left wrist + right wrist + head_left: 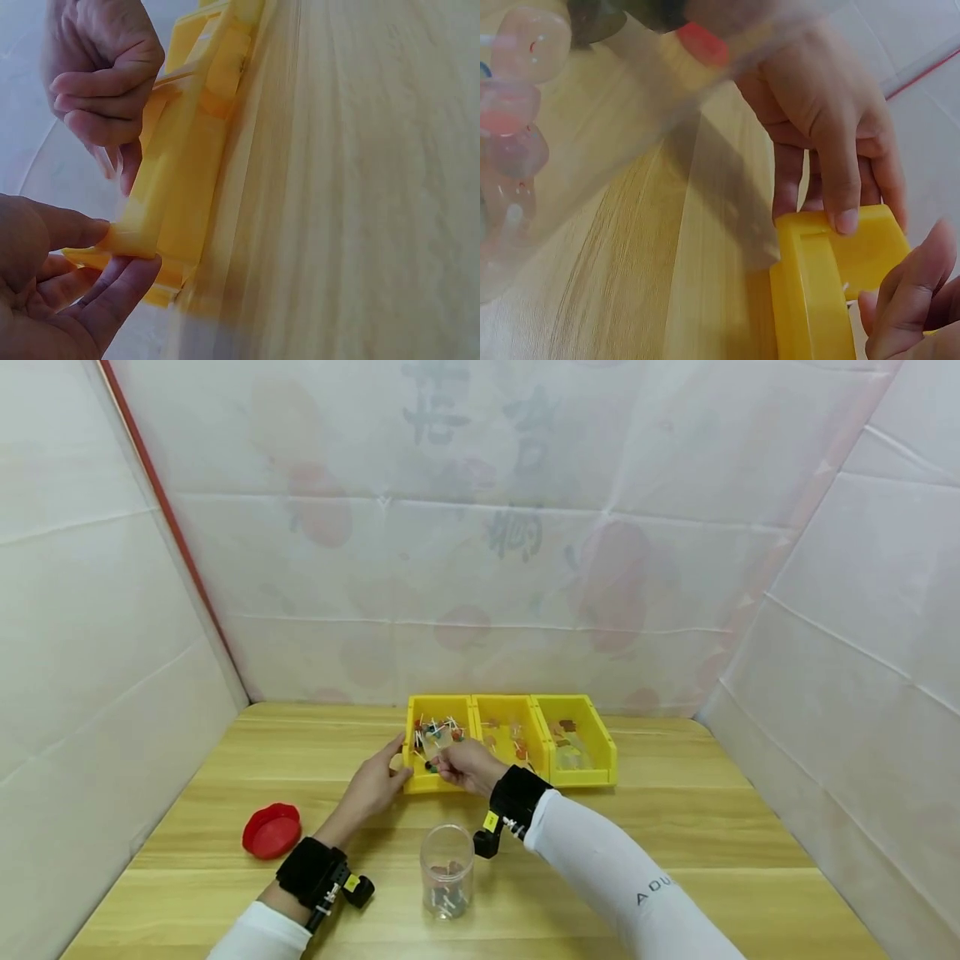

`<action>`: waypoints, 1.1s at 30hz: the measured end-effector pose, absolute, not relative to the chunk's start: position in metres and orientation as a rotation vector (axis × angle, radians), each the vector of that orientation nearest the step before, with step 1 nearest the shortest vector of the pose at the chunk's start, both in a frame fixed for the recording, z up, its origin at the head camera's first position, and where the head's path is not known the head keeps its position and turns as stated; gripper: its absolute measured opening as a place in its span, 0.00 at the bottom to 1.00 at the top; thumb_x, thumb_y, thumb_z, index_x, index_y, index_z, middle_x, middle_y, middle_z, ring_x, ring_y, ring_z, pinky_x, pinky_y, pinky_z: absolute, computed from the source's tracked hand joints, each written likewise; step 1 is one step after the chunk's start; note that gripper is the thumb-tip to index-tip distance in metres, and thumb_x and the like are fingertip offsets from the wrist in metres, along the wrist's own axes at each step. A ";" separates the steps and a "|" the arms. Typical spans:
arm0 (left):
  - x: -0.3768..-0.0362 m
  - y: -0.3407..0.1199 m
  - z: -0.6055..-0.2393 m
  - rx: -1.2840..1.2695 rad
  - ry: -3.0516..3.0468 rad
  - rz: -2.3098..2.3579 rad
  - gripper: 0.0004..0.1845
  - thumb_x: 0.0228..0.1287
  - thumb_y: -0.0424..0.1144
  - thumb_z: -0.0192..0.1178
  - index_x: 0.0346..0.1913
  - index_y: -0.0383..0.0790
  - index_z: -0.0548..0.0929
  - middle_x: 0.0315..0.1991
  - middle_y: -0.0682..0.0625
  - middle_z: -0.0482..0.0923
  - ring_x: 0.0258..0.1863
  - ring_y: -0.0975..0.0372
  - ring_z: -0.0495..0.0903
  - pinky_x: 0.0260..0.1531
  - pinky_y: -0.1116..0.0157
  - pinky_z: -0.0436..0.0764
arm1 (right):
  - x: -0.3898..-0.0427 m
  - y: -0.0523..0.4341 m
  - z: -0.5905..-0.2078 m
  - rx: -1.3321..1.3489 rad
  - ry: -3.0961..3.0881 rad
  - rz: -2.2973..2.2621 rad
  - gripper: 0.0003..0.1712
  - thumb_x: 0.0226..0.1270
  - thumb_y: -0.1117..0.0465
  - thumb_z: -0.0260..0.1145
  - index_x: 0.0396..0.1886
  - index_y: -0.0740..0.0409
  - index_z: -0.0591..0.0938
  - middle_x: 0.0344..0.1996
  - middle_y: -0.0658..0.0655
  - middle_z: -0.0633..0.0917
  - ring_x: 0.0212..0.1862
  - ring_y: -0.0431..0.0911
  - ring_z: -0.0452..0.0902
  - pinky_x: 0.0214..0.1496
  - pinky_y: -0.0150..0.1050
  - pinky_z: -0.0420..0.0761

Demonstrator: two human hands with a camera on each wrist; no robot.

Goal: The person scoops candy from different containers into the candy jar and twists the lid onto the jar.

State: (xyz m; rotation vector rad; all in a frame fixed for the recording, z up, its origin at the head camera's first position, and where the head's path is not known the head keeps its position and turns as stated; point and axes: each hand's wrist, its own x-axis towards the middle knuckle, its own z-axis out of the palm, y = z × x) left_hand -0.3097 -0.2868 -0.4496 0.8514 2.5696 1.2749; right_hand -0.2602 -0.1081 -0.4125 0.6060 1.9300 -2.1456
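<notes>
Three joined yellow bins stand at the back of the table. My left hand (375, 781) grips the front left corner of the left bin (442, 783), thumb and fingers on either side of its wall (139, 232). Over that bin's front my right hand (471, 764) reaches in with curled fingers; I cannot tell whether a thing is pinched between the fingertips. Lollipops (450, 727) with white sticks and dark, red and orange heads lie in the left bin around them. Close below both hands stands a clear jar (447, 872) without a lid, with several lollipops in its bottom.
The middle bin (502, 706) holds more orange and pink lollipops, the right bin (606, 752) brown and pale pieces. A red lid (272, 832) lies on the wooden table (675, 852) at the left. White sheets (480, 577) wall in the back and sides.
</notes>
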 end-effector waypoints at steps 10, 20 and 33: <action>-0.316 -0.294 -0.449 0.831 2.595 1.243 0.37 0.69 0.33 0.60 0.77 0.38 0.56 0.65 0.34 0.69 0.40 0.54 0.84 0.29 0.64 0.82 | -0.267 -0.130 -0.412 0.719 1.907 -2.304 0.19 0.79 0.66 0.50 0.56 0.79 0.76 0.23 0.55 0.77 0.21 0.37 0.73 0.24 0.26 0.79; -0.318 -0.293 -0.450 0.810 2.592 1.267 0.36 0.68 0.32 0.61 0.76 0.37 0.58 0.65 0.33 0.69 0.39 0.55 0.84 0.29 0.65 0.81 | -0.273 -0.134 -0.420 0.739 1.918 -2.372 0.18 0.79 0.66 0.50 0.55 0.78 0.76 0.21 0.55 0.76 0.24 0.39 0.77 0.28 0.28 0.82; -0.321 -0.292 -0.456 0.819 2.572 1.311 0.37 0.68 0.32 0.61 0.76 0.38 0.58 0.66 0.32 0.67 0.41 0.53 0.84 0.29 0.65 0.82 | -0.270 -0.133 -0.428 0.725 1.914 -2.389 0.18 0.79 0.64 0.50 0.55 0.76 0.76 0.23 0.56 0.78 0.24 0.40 0.77 0.37 0.33 0.84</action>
